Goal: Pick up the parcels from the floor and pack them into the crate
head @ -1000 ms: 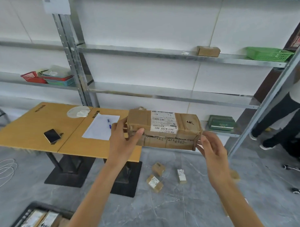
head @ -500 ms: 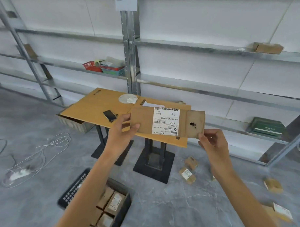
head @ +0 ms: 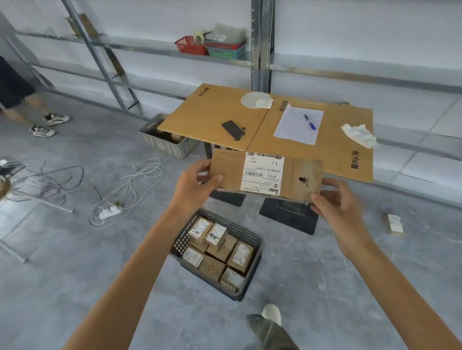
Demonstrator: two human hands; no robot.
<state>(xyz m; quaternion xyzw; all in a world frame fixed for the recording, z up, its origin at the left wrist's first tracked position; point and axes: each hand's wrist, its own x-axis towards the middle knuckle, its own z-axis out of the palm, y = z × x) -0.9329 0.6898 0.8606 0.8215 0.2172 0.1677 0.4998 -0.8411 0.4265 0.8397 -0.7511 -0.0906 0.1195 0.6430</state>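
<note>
Long cardboard parcel (head: 266,177): is held level, apart from the crate (head: 243,231).
Left hand (head: 196,186): left edge is gripped.
Right hand (head: 335,200): right corner is pinched.
Crate: flanked by open floor (head: 320,276).

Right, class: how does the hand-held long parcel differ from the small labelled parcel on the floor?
The long parcel is larger than the small parcel. Left hand and right hand grip the long parcel; the small parcel lies untouched. Both are brown cardboard with white labels.

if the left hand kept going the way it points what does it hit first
The left hand grips the long parcel, so that first; beyond it, likely the table edge, depth unclear.
</note>
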